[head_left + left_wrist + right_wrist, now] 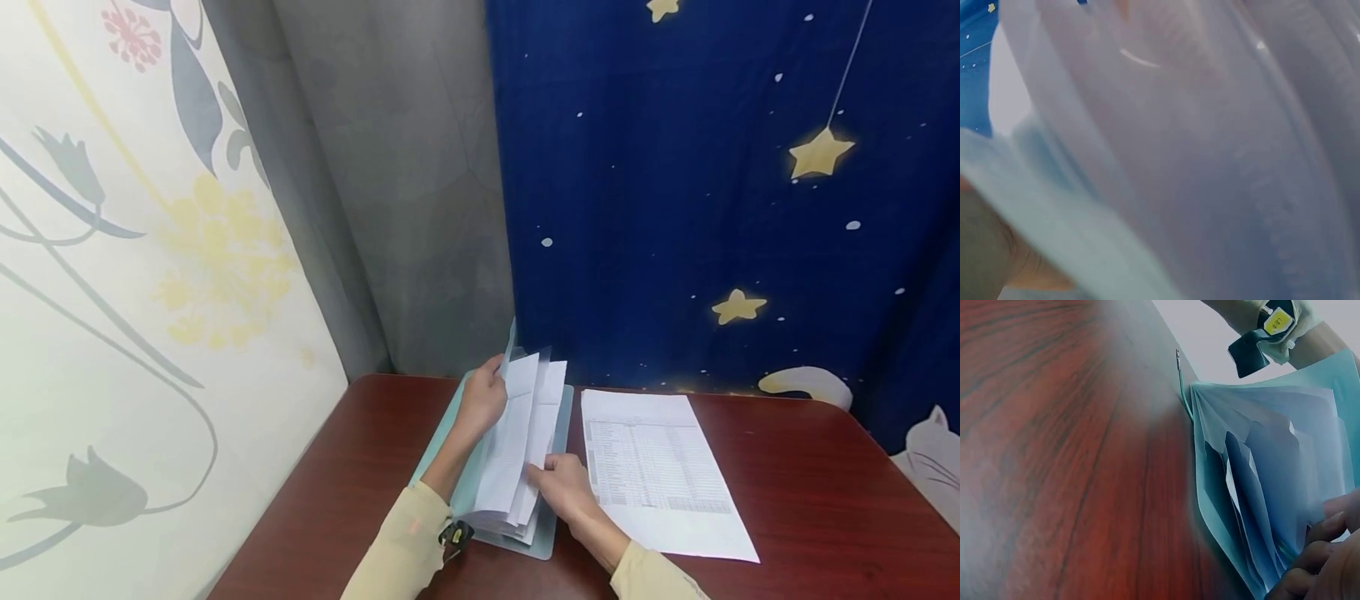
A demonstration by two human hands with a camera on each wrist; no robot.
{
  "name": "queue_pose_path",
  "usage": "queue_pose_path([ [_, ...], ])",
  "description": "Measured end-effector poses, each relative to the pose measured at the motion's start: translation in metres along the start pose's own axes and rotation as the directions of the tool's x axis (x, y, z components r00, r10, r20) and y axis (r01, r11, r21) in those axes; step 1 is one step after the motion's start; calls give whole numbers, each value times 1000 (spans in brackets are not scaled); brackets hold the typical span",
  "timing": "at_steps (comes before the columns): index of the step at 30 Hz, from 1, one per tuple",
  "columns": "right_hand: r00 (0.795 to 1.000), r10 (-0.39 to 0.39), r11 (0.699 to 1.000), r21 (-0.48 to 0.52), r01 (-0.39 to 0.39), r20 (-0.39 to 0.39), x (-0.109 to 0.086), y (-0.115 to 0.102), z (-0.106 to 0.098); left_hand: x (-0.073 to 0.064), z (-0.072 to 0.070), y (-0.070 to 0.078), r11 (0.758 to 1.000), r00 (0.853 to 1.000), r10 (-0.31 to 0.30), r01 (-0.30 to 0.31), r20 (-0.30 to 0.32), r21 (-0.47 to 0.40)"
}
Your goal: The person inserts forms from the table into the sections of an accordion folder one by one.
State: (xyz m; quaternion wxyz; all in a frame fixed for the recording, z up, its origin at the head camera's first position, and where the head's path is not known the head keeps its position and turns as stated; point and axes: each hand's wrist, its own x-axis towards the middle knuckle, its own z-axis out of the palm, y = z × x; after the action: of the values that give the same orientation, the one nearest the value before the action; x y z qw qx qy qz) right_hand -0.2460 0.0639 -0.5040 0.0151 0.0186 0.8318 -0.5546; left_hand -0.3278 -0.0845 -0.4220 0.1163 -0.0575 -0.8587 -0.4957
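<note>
A light-blue folder with clear plastic sleeves and white papers lies partly opened in front of me. My left hand grips its raised front cover near the upper edge. In the left wrist view the pale cover crosses close to the lens, beside blurred plastic sleeves. At the folder's right side, my right hand pinches the edge of the sleeved papers between thumb and fingers. The right wrist view shows the sleeves fanned apart, with the right fingers at their edge.
A printed sheet with a table on it lies flat to the right of the folder. Both rest on a dark red wooden table. Grey and blue star-patterned curtains hang behind, and a floral cloth hangs at left.
</note>
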Motion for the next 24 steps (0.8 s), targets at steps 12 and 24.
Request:
queue_pose_path([
  [12, 1000, -29, 999, 26, 29, 4, 10, 1, -1, 0, 1, -1, 1000, 1000, -14, 14, 1, 21],
  [24, 999, -7, 995, -104, 2, -46, 27, 1, -4, -1, 1, 1, 1000, 1000, -16, 16, 10, 24],
])
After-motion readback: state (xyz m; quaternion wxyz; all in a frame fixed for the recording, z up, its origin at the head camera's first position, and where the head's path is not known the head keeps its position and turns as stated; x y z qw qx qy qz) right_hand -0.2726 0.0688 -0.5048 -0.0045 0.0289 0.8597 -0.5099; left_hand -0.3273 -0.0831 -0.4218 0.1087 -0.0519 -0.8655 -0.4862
